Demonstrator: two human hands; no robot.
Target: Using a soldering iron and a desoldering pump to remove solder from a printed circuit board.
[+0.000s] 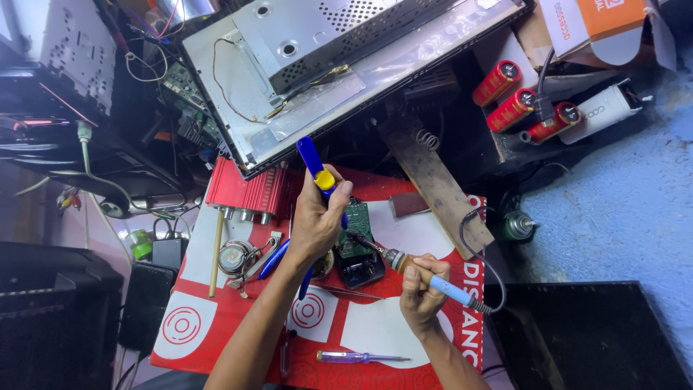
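Near me, my right hand (pixel 421 292) wraps its fingers tight around the soldering iron (pixel 426 278). Farther off, my left hand (pixel 317 220) grips the blue and yellow pump (pixel 317 170) over the small green board (pixel 355 231) on the red tabletop (pixel 216 318).

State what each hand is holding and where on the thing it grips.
The left hand grips the blue and yellow desoldering pump round its lower barrel. The right hand holds the soldering iron by its handle, just behind the metal shaft.
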